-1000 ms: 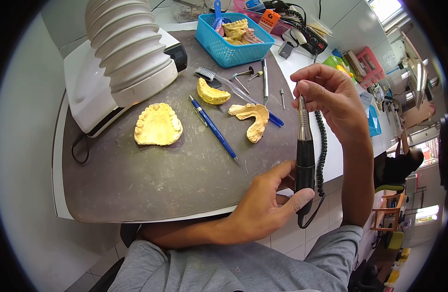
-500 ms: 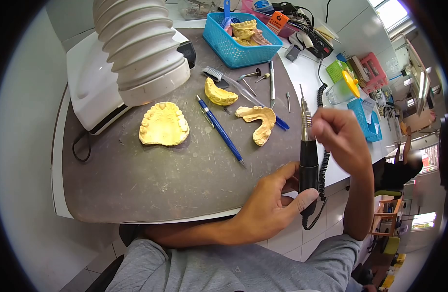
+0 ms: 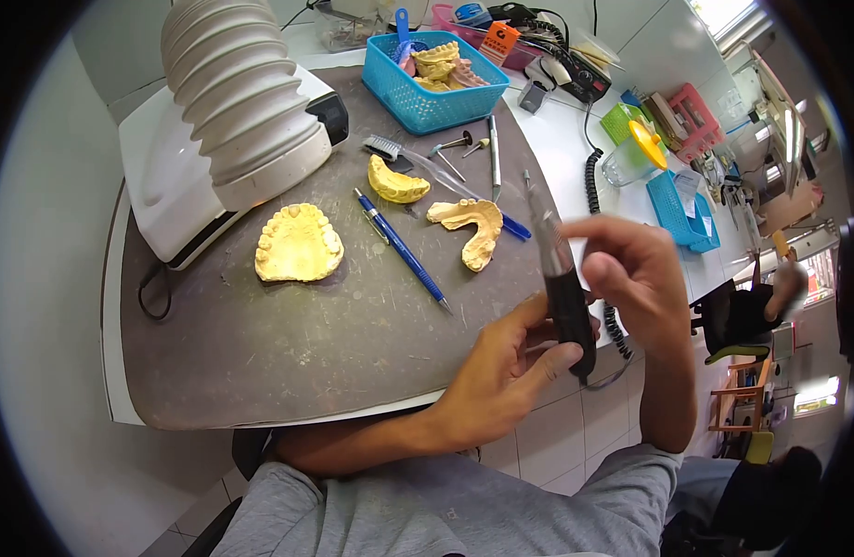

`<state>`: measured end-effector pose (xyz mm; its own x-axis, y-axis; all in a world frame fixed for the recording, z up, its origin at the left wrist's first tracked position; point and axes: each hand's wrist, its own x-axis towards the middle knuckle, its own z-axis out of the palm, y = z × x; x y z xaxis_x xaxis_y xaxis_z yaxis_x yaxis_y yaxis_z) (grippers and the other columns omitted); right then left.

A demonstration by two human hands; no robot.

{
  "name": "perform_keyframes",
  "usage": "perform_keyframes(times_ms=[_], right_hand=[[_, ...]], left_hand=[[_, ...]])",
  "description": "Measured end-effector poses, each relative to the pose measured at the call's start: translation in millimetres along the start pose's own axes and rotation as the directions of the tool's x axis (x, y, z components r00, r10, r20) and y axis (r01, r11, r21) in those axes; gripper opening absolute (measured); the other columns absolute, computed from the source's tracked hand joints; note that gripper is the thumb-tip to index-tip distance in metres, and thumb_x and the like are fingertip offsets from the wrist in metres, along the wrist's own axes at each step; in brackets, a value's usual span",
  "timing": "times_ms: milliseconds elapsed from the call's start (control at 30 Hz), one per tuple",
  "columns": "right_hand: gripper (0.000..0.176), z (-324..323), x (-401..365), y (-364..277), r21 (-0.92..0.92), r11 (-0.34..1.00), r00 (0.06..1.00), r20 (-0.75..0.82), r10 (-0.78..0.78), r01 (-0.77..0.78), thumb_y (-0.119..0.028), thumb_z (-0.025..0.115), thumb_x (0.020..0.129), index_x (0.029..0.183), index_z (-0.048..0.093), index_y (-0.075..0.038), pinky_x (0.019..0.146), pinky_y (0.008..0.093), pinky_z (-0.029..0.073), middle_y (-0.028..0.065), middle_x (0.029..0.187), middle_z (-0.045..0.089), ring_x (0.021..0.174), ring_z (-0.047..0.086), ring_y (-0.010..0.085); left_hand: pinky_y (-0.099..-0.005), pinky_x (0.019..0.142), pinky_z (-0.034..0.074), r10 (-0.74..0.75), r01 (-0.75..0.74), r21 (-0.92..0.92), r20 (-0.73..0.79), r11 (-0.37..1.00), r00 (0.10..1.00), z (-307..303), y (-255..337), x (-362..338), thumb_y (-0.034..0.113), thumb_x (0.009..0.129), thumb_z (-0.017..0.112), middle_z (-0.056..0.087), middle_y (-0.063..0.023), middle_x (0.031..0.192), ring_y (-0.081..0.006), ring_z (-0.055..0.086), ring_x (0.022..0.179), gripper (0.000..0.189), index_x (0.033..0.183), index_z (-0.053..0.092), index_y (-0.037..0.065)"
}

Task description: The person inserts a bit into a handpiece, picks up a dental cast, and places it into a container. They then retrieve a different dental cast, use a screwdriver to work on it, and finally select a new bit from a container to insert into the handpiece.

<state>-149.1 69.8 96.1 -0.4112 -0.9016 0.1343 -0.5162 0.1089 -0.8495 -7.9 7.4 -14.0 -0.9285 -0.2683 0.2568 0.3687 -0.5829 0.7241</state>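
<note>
My left hand (image 3: pixel 501 376) grips the drill (image 3: pixel 562 283) by its black handle. My right hand (image 3: pixel 636 278), half curled, pinches its shaft. Upright before, the drill now leans left.

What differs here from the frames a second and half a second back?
The right hand let go of the handpiece tip and dropped to beside its metal shaft; contact there is unclear. The handpiece went from upright to leaning, tip toward the left. The left hand keeps gripping its black body. Plaster casts, blue pen and basket lie as before.
</note>
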Motion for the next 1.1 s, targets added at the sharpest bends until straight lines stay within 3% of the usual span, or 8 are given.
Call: perform_keyframes(times_ms=[133, 267, 367, 500, 567, 733, 767, 1100], right_hand=[[0.062, -14, -53, -13, -0.143, 0.987, 0.995, -0.059, -0.084, 0.075, -0.057, 0.060, 0.099, 0.093, 0.078, 0.001, 0.043, 0.0230, 0.039, -0.0002, 0.059, 0.060, 0.050, 0.055, 0.0035], [0.105, -14, -83, -6, 0.297, 0.934, 0.795, 0.606, -0.026, -0.196, -0.088, 0.031, 0.089, 0.094, 0.076, 0.007, 0.039, 0.0228, 0.036, 0.0033, 0.059, 0.063, 0.041, 0.047, 0.0058], [0.114, 13, -110, 20, 0.590, 0.685, 0.811, 0.585, 0.002, -0.427, -0.091, 0.026, 0.084, 0.098, 0.073, 0.013, 0.039, 0.0223, 0.036, 0.0091, 0.063, 0.066, 0.041, 0.046, 0.0068], [0.079, 32, -116, 51, 0.782, 0.472, 0.817, 0.543, -0.195, -0.407, -0.063, 0.053, 0.099, 0.108, 0.070, 0.013, 0.045, 0.0193, 0.039, 0.0223, 0.088, 0.073, 0.052, 0.055, 0.0072], [0.048, 48, -113, 64, 0.711, -0.163, 0.725, 0.638, -0.258, -0.684, -0.035, 0.065, 0.101, 0.126, 0.064, 0.006, 0.060, 0.0216, 0.050, 0.0273, 0.111, 0.070, 0.074, 0.068, 0.0143], [0.041, 85, -102, 97, 0.893, 0.209, 0.770, 0.449, -0.454, -0.398, -0.013, 0.072, 0.092, 0.131, 0.064, -0.003, 0.093, 0.0341, 0.054, 0.0175, 0.122, 0.070, 0.116, 0.066, 0.0295], [0.033, 64, -68, 69, 0.766, 0.563, 0.648, 0.604, -0.463, -0.311, -0.014, 0.077, 0.088, 0.119, 0.072, -0.001, 0.083, 0.0343, 0.053, 0.0156, 0.109, 0.072, 0.102, 0.068, 0.0291], [0.033, 68, 27, 18, 0.662, 0.748, 0.955, 0.183, -0.233, 0.055, -0.012, 0.068, 0.097, 0.125, 0.056, 0.000, 0.052, 0.0237, 0.055, 0.0180, 0.097, 0.070, 0.065, 0.069, 0.0151]], left_hand=[[-0.0363, 0.111, 0.045, 0.125, -0.128, 0.106, 0.040, 0.986, 0.991, 2, -3, 0, -0.006, 0.100, 0.054, 0.058, -0.0125, 0.135, -0.0199, 0.056, 0.129, 0.045, 0.143, 0.042, -0.001], [-0.0354, 0.112, 0.044, 0.318, -0.321, 0.395, 0.075, 0.861, 0.945, 3, 0, -4, -0.008, 0.095, 0.060, 0.058, -0.0156, 0.139, -0.0265, 0.052, 0.137, 0.035, 0.129, 0.057, -0.001], [-0.0392, 0.108, 0.049, 0.436, -0.472, 0.653, 0.233, 0.593, 0.869, 4, 7, -8, 0.000, 0.089, 0.063, 0.058, -0.0188, 0.138, -0.0344, 0.051, 0.139, 0.032, 0.122, 0.060, -0.002], [-0.0428, 0.106, 0.051, 0.464, -0.573, 0.777, 0.420, 0.261, 0.780, 1, 21, -8, 0.012, 0.087, 0.063, 0.059, -0.0198, 0.135, -0.0408, 0.052, 0.136, 0.034, 0.118, 0.060, -0.001], [-0.0417, 0.102, 0.054, 0.498, -0.623, 0.778, 0.508, 0.085, 0.702, 0, 27, -8, 0.019, 0.087, 0.063, 0.061, -0.0180, 0.133, -0.0404, 0.056, 0.132, 0.033, 0.113, 0.063, 0.000], [-0.0418, 0.101, 0.054, 0.451, -0.577, 0.784, 0.612, -0.231, 0.650, 0, 66, -32, 0.022, 0.086, 0.064, 0.064, -0.0168, 0.134, -0.0371, 0.060, 0.128, 0.035, 0.112, 0.072, 0.001], [-0.0425, 0.101, 0.054, 0.412, -0.471, 0.827, 0.561, -0.306, 0.717, -4, 78, -40, 0.024, 0.087, 0.065, 0.063, -0.0170, 0.135, -0.0369, 0.060, 0.128, 0.040, 0.120, 0.070, 0.001], [-0.0393, 0.091, 0.054, 0.210, 0.137, 0.754, 0.001, -0.642, 0.978, -83, 171, -64, 0.023, 0.088, 0.074, 0.062, -0.0185, 0.118, -0.0317, 0.063, 0.109, 0.062, 0.139, 0.053, -0.004]])
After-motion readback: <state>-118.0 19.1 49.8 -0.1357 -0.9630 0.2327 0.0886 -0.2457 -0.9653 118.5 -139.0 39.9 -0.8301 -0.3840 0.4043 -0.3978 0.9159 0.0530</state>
